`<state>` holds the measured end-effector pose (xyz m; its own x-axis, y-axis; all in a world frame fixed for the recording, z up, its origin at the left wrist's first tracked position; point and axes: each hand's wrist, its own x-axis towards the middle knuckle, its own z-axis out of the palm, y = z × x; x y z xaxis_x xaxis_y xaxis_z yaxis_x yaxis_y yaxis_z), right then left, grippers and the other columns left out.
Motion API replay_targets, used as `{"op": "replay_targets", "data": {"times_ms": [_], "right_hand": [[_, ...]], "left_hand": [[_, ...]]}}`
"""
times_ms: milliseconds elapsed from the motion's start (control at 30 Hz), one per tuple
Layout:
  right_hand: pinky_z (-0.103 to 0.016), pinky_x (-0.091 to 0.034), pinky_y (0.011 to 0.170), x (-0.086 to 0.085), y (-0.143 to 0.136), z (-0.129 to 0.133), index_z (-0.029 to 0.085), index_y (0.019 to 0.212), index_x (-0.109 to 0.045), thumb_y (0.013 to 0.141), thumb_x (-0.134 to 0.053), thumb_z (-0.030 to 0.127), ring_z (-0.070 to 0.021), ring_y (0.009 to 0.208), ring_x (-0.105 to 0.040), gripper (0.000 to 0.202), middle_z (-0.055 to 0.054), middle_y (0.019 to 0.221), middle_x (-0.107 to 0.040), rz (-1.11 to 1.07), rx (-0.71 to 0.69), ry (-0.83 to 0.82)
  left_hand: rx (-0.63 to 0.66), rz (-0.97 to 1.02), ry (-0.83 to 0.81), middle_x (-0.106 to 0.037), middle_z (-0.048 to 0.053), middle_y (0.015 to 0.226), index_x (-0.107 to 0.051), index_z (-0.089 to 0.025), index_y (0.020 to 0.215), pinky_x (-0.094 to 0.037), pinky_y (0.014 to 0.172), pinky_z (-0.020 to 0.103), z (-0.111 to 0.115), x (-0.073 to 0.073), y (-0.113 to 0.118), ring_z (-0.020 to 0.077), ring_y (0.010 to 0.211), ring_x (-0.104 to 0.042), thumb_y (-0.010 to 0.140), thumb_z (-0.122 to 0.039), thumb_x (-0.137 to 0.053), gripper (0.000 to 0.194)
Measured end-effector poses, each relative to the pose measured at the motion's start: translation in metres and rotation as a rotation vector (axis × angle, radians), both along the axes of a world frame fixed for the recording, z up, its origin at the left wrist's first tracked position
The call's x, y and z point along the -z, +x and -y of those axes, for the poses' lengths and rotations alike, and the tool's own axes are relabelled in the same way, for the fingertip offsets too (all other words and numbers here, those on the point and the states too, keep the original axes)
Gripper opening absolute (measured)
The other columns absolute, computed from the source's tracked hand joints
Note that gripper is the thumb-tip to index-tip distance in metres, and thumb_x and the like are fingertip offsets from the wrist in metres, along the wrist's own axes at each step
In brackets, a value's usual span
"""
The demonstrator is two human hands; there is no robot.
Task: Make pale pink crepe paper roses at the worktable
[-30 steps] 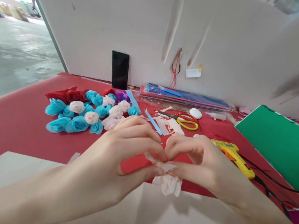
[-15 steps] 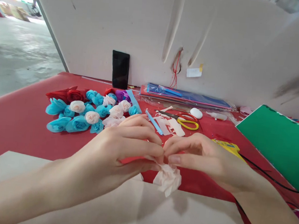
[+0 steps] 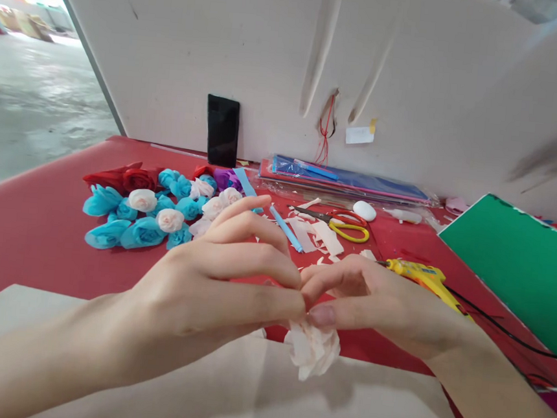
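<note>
A pale pink paper flower hangs blossom down between my fingertips, above a beige sheet. My left hand pinches its base from the left, with the upper fingers bent above. From the right, the thumb and index finger of my right hand close on the same base. The fingertips of both hands meet there and hide the base. Beyond my left hand lie finished paper flowers in blue, pale pink and red.
On the red table are scissors, paper scraps, a blue stick and a yellow glue gun with a black cord. A green board lies right. A black phone leans on the back wall.
The flower has dropped slightly and turned a little. My left index finger has come down onto the base, and my left little finger has lifted. More of the glue gun shows.
</note>
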<state>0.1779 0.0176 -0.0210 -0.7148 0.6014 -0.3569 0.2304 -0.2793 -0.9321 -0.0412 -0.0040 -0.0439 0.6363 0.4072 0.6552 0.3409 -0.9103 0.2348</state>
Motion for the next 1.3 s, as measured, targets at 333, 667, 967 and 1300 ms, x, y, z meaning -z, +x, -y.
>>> {"op": "replay_targets", "data": {"times_ms": [333, 667, 967, 1300], "right_hand": [[-0.018, -0.046, 0.073, 0.005, 0.000, -0.002, 0.019, 0.075, -0.076, 0.074, -0.074, 0.013, -0.0072, 0.070, -0.060, 0.006, 0.005, 0.070, -0.068, -0.039, -0.053, -0.123], [-0.023, -0.045, 0.070, 0.005, -0.005, 0.005, 0.017, 0.071, -0.074, 0.070, -0.076, 0.022, -0.0105, 0.070, -0.058, 0.005, 0.002, 0.073, -0.067, -0.040, 0.087, -0.061], [-0.027, -0.045, 0.074, 0.001, -0.007, 0.013, 0.017, 0.072, -0.074, 0.073, -0.073, 0.022, -0.0138, 0.080, -0.061, 0.006, 0.000, 0.081, -0.067, -0.029, 0.113, 0.149], [-0.027, -0.043, 0.086, -0.009, -0.009, 0.027, 0.018, 0.067, -0.070, 0.079, -0.068, 0.008, -0.0118, 0.084, -0.059, 0.016, 0.004, 0.078, -0.068, 0.211, 0.113, 0.830]], "left_hand": [[0.050, 0.007, -0.101, -0.070, -0.010, 0.082, -0.065, -0.028, 0.087, -0.019, 0.120, 0.036, -0.001, 0.003, -0.003, 0.0113, 0.084, -0.058, 0.096, -0.006, -0.048, 0.029], [0.124, 0.116, -0.025, -0.069, -0.001, 0.077, -0.069, -0.017, 0.083, -0.049, 0.084, 0.026, -0.009, 0.003, 0.001, 0.0134, 0.082, -0.051, 0.092, -0.012, -0.062, 0.012], [0.114, 0.236, -0.259, -0.069, -0.002, 0.077, -0.069, -0.020, 0.078, -0.052, 0.081, 0.028, -0.005, 0.002, 0.005, 0.0114, 0.073, -0.060, 0.088, -0.016, -0.068, 0.011], [0.018, 0.321, -0.614, -0.070, -0.008, 0.086, -0.068, -0.026, 0.089, -0.052, 0.078, 0.018, 0.002, 0.007, 0.010, 0.0105, 0.083, -0.064, 0.080, -0.022, -0.077, 0.014]]}}
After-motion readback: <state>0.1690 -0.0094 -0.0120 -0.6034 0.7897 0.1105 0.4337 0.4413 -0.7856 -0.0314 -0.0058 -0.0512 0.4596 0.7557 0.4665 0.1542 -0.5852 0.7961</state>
